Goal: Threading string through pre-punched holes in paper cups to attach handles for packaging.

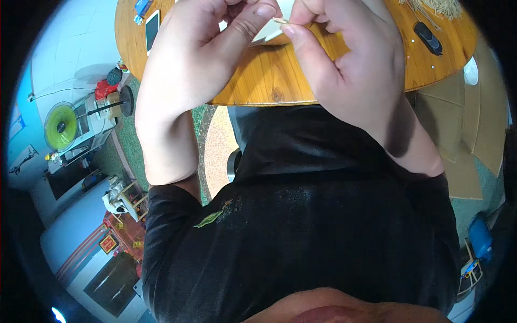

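My right hand [350, 48] is over the near part of a round wooden table [264, 81], its thumb and forefinger pinching a small pale beige piece [280, 20]. The piece is too small to name for certain. Close against its other end, my left hand [210, 48] has its fingers curled and thumb pressed in. What that hand grips is hidden by its own fingers, and both hands are cut off by the upper edge. Beneath them, a white sheet or shallow tray [269, 33] partly shows on the tabletop.
A white-framed phone [153, 31] and a blue packet [142, 6] lie on the left of the table. On the right are a bundle of beige strands [441, 6], a black oval device [428, 39] and tiny white bits. Cardboard [447, 124] covers floor at right; a green fan [60, 126] stands left.
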`<state>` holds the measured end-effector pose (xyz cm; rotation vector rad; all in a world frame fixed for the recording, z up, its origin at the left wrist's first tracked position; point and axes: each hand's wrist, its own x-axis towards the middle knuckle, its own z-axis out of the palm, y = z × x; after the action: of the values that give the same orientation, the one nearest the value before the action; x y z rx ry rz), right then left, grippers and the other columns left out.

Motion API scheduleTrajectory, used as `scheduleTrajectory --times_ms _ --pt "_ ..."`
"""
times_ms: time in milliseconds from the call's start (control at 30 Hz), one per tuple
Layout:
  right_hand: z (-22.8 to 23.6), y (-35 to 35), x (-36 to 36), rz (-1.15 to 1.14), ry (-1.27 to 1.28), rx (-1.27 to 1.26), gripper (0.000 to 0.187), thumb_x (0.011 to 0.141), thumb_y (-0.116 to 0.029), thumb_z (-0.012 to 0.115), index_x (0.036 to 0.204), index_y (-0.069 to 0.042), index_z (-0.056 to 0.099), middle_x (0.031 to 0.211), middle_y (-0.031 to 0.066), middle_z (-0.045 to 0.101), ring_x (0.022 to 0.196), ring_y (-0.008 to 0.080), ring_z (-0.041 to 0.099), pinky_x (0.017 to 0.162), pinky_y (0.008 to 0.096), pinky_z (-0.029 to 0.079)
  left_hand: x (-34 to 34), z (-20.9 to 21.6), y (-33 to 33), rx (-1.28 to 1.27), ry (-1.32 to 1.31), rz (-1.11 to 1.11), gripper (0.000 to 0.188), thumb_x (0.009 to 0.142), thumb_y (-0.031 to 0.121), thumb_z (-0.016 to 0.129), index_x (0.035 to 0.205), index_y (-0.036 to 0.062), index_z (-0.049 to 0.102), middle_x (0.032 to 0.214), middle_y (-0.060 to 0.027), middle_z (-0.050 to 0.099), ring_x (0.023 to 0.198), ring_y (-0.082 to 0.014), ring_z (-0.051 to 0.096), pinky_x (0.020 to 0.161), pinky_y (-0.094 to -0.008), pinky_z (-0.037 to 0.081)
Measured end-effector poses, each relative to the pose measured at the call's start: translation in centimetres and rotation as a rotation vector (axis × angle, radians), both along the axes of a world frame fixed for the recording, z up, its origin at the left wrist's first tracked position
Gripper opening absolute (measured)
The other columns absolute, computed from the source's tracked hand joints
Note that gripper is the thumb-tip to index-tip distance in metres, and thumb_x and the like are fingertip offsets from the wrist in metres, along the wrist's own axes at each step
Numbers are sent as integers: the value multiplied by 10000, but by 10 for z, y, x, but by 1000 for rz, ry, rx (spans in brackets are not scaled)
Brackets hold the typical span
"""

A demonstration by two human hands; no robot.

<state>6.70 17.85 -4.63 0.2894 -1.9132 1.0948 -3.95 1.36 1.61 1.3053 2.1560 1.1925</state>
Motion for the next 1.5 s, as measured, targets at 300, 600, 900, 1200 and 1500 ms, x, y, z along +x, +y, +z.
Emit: scheduleTrajectory --times_ms 300,600,900,1200,1500 --pt "-10 8 19 233 -323 -169 130 889 3 731 961 -25 625 953 94 600 874 215 615 792 321 495 3 -2 7 -56 407 137 61 986 -57 616 958 -14 583 867 -111 555 851 -219 556 807 -313 467" --pt "-36 11 27 455 -480 -305 62 998 -39 681 1045 -14 650 1050 52 629 942 109 594 848 265 493 6 1 14 -97 383 170 51 978 -55 607 955 -21 578 873 -145 558 840 -254 572 802 -342 480" --pt "-38 38 8 -163 168 389 187 861 -21 838 1031 -55 768 1139 96 700 958 190 684 804 306 554 -1 -5 6 -57 292 111 80 1018 -9 632 957 -23 581 884 -125 567 849 -225 557 810 -330 471" --pt "-37 33 -30 87 386 404 199 819 -89 854 995 -97 762 1008 40 689 911 234 651 755 349 518 5 3 11 -83 282 120 87 1022 9 623 952 -27 585 887 -141 564 855 -248 553 820 -355 478" --pt "-30 33 -18 285 180 275 58 946 -14 755 1003 -19 767 1087 128 786 837 180 704 766 287 568 -1 -1 10 -126 350 73 78 990 11 650 946 -32 602 898 -166 588 871 -284 613 819 -374 497"
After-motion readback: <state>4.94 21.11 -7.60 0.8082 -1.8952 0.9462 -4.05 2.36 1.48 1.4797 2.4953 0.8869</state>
